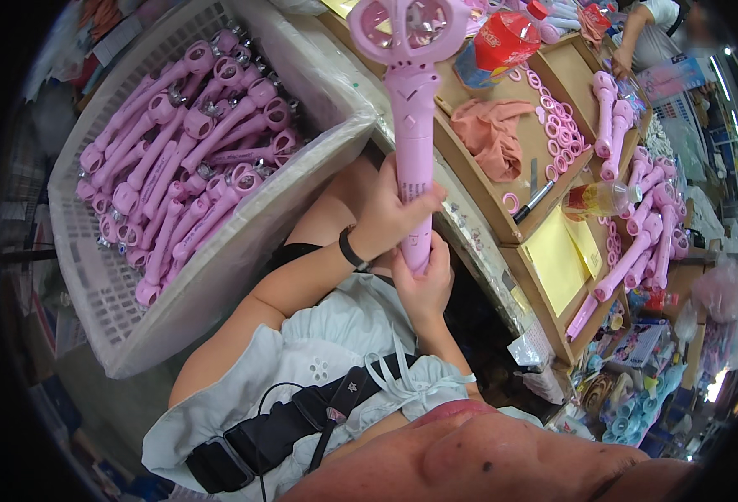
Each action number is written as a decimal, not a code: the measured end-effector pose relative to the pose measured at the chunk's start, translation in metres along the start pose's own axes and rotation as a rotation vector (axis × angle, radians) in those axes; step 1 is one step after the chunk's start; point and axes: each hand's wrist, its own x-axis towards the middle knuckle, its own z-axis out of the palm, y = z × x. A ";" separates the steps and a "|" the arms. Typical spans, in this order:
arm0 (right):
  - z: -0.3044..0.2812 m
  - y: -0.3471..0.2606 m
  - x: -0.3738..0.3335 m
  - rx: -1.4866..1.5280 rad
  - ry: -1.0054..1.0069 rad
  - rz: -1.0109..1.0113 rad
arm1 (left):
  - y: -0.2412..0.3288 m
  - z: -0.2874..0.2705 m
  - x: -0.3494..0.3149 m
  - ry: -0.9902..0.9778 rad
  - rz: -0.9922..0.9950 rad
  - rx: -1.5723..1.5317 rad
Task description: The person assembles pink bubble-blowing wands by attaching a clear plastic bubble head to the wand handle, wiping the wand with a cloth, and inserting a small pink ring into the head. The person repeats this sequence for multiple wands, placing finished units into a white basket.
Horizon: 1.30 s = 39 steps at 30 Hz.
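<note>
A pink toy wand (416,117) stands nearly upright in front of me, its round openwork head at the top and a long handle below. My left hand (390,216), with a black band on its wrist, is wrapped round the middle of the handle, thumb across the front. Just beneath it, my right hand (427,289) closes round the lower end of the handle. Dark lettering shows on the handle between the hands. Part of the wand's grip is hidden by my fingers.
Left of me, a white lined basket (105,330) holds many pink wands. On the right bench, a cardboard tray (503,219) contains pink rings (560,138), an orange cloth (493,134) and a marker (535,202). Bottles (503,42) and more wands (632,251) lie around. A co-worker's hand (623,60) is far right.
</note>
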 end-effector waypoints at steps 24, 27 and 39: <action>-0.024 0.052 -0.039 1.059 -0.617 0.415 | 0.027 -0.039 0.058 -0.207 -0.054 -0.873; -0.024 0.066 -0.040 1.561 -0.876 0.547 | 0.028 -0.039 0.058 -0.174 -0.125 -0.936; -0.043 0.038 -0.018 0.481 -0.666 0.464 | 0.015 -0.037 0.059 -0.140 -0.135 -0.691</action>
